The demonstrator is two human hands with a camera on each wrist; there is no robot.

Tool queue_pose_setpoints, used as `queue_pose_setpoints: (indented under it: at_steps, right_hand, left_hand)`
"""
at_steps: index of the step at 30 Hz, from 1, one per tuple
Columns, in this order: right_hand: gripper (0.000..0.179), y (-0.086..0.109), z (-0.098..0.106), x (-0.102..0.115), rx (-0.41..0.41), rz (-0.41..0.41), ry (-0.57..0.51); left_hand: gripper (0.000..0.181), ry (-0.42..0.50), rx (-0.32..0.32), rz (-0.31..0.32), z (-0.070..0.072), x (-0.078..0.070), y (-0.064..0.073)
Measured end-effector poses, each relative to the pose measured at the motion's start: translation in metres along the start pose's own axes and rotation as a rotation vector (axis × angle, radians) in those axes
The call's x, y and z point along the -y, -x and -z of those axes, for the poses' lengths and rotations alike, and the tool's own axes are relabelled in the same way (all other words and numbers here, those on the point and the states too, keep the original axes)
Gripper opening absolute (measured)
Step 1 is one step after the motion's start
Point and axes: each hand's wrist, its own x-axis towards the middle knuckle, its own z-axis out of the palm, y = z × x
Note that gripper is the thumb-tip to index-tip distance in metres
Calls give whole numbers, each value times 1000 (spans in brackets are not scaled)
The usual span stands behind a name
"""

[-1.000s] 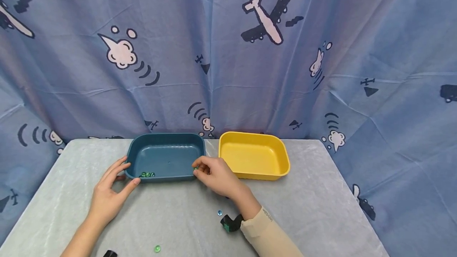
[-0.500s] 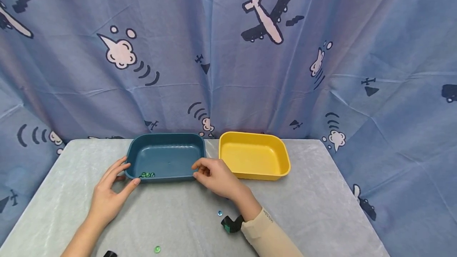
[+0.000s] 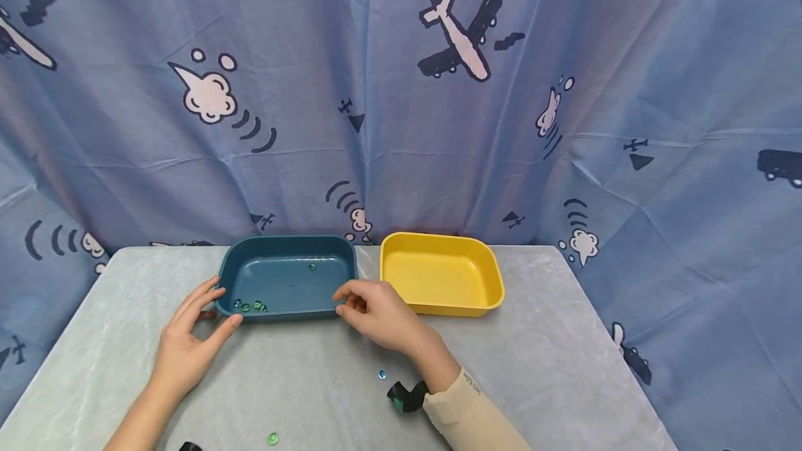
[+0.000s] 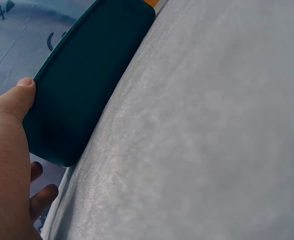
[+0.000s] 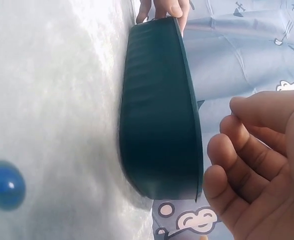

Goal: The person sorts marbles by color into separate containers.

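Note:
The dark teal tray (image 3: 294, 246) stands at the back of the table. My left hand (image 3: 184, 346) holds its near left corner, thumb on the front rim and fingers at the left wall; in the left wrist view the thumb (image 4: 24, 92) presses the rim. Several green glass marbles (image 3: 246, 307) lie in the tray's near left corner, and another green marble (image 3: 312, 266) is by its back wall. My right hand (image 3: 382, 312) hangs at the near right corner, fingers (image 5: 221, 150) loosely bent, nothing between them in the right wrist view.
Right of the teal tray stands a yellow tray (image 3: 438, 277) with a bare floor. A blue marble (image 3: 383, 374) lies on the table near my right wrist, and a green marble (image 3: 273, 439) near the front. Behind the table hangs a blue curtain (image 3: 282, 54).
The green marble earlier in my right fingers is gone from them. A marble now shows by the teal tray's back wall, and the marbles in its left corner have spread. Both hands stay nearly in place.

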Motion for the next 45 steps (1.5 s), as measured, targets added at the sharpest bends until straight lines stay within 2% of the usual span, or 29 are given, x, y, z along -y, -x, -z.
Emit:
queue_pose_setpoints:
  at_steps: [14,23,35,45]
  right_hand:
    - [11,5,-13,15,40,50,-23]
    - [14,12,-30,26,104,74,-36]
    - [13,16,-54,38,222,172,35]
    - [12,19,-72,42,315,212,58]
  left_hand:
    - [62,6,-1,-7,0,-2,0]
    - [62,-2,6,-5,-1,-1,-1]
    - [61,1,3,-2,-1,-1,1]
    - [63,6,16,-12,1,0,0]
